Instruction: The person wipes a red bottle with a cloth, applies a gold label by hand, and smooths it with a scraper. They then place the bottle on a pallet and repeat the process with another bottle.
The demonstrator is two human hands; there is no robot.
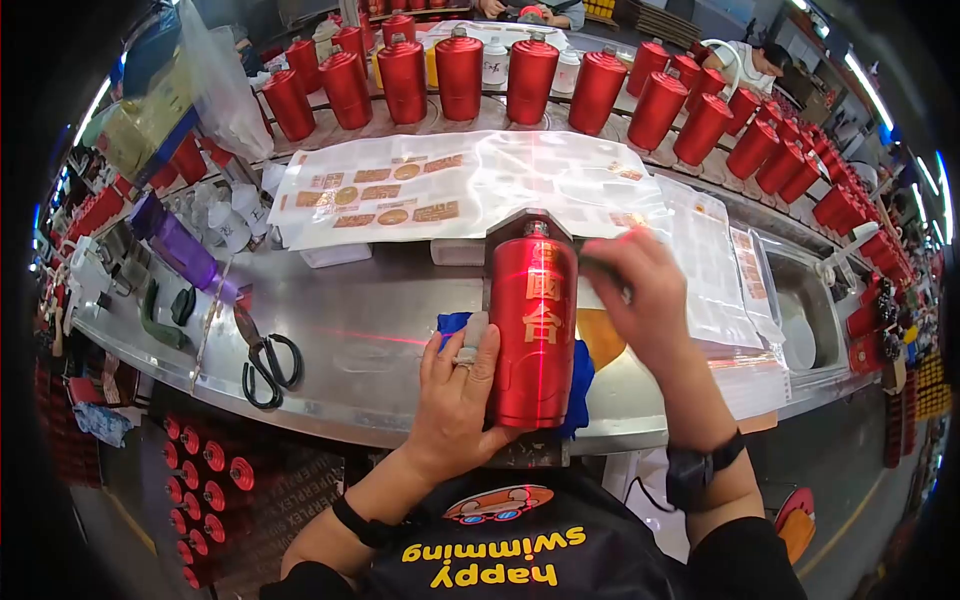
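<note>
A glossy red bottle (536, 370) with gold lettering lies in front of me, its neck pointing away and resting in a dark holder (500, 235). My left hand (452, 395) grips the bottle's lower left side, the thumb by its base; a ring and a pale finger cover show on its fingers. To the right of the bottle's upper part, my right hand (640, 290) is raised with curled fingers. Something small and dark shows at those fingertips, too blurred to name. A blue cloth (580, 390) lies under the bottle.
Sheets of gold decals (400, 200) cover the back of the metal bench (350, 370). Scissors (265, 355) and a purple bottle (175, 245) are at left, a sink (808, 320) at right. Red bottles (405, 85) line a conveyor behind; two people sit beyond.
</note>
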